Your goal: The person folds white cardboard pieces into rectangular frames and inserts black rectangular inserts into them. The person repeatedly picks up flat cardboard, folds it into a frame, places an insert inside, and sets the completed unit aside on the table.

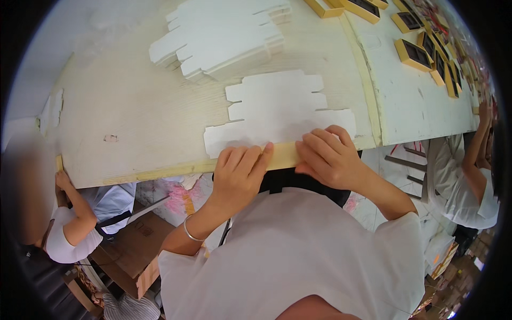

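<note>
Observed a pale, faintly wood-grained bench, scuffed in spots, with a yellowed strip along the near edge and a yellow seam running from there toward the far side. Left of seam, farther back: a stack of white cardboard blanks with notched tabs, loosely squared. Just in front of the stack, at the near edge: a single white blank, laid mostly flat. Mostly right of seam: shallow yellow boxes with dark interiors, scattered, several close together. Toward the left: a small pinkish patch; unclear whether scrap or stain.
</note>
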Action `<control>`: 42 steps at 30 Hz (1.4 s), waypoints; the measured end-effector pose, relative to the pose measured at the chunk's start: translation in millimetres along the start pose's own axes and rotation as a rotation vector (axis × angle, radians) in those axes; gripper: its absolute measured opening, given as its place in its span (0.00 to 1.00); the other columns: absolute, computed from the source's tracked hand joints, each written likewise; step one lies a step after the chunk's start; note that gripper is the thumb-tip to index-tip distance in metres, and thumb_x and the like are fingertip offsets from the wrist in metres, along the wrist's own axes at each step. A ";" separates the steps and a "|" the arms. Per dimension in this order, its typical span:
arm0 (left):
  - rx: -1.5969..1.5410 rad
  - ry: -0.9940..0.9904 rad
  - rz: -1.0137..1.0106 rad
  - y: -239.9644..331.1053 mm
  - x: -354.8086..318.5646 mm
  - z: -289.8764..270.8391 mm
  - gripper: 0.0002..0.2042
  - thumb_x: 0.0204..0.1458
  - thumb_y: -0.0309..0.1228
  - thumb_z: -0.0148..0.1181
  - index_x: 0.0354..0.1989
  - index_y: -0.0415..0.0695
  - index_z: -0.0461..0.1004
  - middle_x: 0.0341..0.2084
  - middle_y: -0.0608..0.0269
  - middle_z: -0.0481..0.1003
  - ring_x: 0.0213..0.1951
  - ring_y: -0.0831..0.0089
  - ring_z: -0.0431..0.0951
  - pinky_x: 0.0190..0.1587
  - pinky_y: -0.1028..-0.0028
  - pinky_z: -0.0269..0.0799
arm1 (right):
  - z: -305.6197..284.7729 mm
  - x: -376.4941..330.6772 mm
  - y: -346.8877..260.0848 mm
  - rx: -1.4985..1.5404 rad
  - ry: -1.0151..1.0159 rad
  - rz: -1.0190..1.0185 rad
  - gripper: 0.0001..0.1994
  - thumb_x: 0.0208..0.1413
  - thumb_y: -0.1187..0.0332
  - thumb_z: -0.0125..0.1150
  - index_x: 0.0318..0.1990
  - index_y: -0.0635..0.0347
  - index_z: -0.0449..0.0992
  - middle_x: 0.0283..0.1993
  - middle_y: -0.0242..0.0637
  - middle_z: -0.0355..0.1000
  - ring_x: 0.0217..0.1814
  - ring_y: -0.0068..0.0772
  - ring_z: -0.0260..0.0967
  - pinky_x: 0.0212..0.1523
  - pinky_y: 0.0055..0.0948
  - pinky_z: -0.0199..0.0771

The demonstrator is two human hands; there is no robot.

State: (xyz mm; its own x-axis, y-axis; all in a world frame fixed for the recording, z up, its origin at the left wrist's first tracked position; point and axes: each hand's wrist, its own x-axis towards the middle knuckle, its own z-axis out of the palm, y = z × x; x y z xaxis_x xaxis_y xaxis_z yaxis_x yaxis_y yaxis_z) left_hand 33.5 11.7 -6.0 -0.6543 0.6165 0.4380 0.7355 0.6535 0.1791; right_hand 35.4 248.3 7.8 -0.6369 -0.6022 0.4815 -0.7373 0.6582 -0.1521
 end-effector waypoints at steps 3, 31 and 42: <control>-0.101 0.042 0.019 -3.0 6.6 -0.9 0.14 0.42 0.29 0.63 0.39 0.43 0.76 0.27 0.67 0.66 0.31 0.69 0.68 0.36 0.71 0.62 | 3.3 1.8 2.3 -0.002 -0.025 -0.079 0.17 0.41 0.69 0.63 0.40 0.67 0.73 0.40 0.39 0.65 0.41 0.35 0.64 0.41 0.31 0.65; -0.445 -0.437 -0.172 3.1 49.2 -60.0 0.13 0.46 0.19 0.52 0.41 0.45 0.72 0.28 0.58 0.73 0.27 0.62 0.72 0.29 0.68 0.68 | -14.0 -53.6 19.0 -0.162 -0.002 -0.348 0.15 0.44 0.67 0.64 0.42 0.60 0.77 0.51 0.39 0.71 0.54 0.37 0.69 0.55 0.38 0.69; -0.183 -0.256 0.035 -95.2 126.7 9.1 0.12 0.51 0.24 0.57 0.44 0.49 0.72 0.33 0.61 0.76 0.36 0.61 0.75 0.38 0.66 0.71 | 16.4 47.4 28.0 0.315 -0.128 0.300 0.06 0.48 0.72 0.61 0.31 0.62 0.70 0.34 0.41 0.69 0.34 0.44 0.70 0.31 0.37 0.68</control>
State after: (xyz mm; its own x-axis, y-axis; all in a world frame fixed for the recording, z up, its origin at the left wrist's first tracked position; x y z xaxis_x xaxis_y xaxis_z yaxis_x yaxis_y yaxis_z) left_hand -121.1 31.6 24.5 -0.6338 0.7430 0.2149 0.7627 0.5540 0.3338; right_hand -19.2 230.9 12.3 -0.8410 -0.4697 0.2686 -0.5359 0.6546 -0.5332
